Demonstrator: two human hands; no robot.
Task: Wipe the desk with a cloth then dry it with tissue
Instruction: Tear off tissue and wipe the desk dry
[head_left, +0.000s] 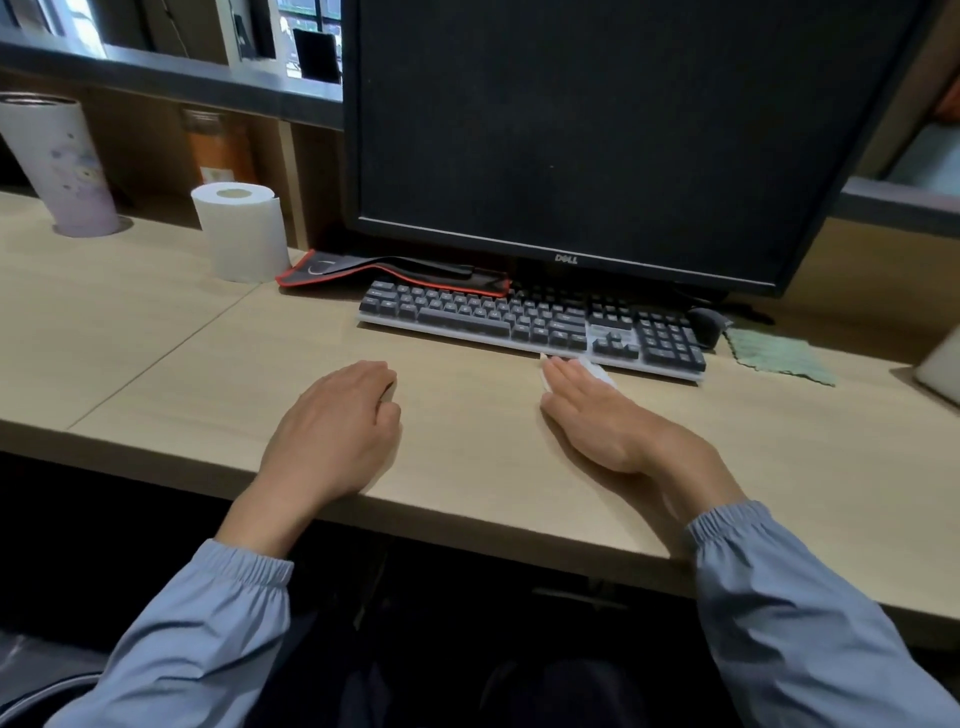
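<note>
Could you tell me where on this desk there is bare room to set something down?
The widest bare patch of desk lies left, between the paper roll, the keyboard and the left hand. A smaller one lies between that and the right hand; another front right, this side of the green cloth. Around the mouse and monitor it is crowded.

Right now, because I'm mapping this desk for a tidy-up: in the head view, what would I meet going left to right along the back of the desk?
From the left: tumbler → tissue roll → keyboard → mouse → green cloth.
</note>
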